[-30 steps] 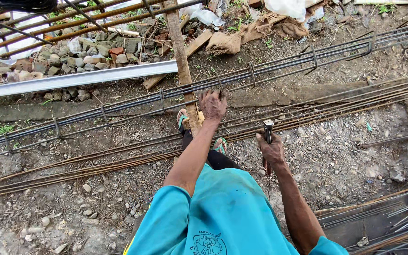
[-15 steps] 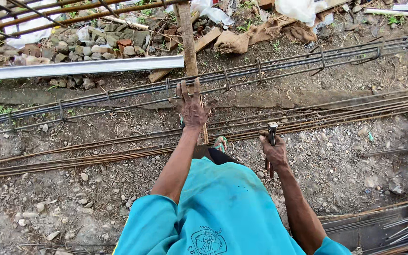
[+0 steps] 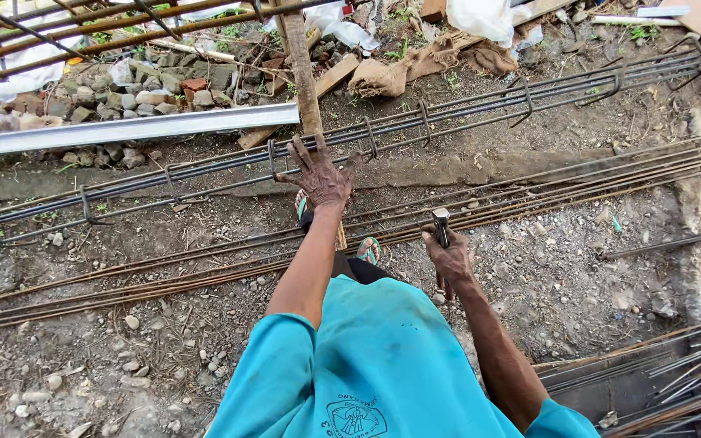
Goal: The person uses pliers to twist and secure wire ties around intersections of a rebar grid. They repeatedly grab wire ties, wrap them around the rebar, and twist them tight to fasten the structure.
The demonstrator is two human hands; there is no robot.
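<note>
On gravelly ground, seen from a head camera looking down, a person in a teal shirt works at a long cage of steel bars point(image 3: 204, 166) that runs across the view. Their left hand point(image 3: 318, 177) is stretched forward with the fingers point(image 3: 295, 154) spread open, resting on the bars just beside a square wire tie point(image 3: 273, 156). An upright wooden post point(image 3: 302, 65) stands just beyond those fingers. Their right hand point(image 3: 450, 259) is nearer the body, fingers clenched around the handle of a small metal tool point(image 3: 441, 224) whose head sticks up above the fist. Loose rusty rods point(image 3: 123, 280) lie on the ground under both arms, between the cage and the person. A sandalled foot point(image 3: 369, 250) shows between the hands.
</note>
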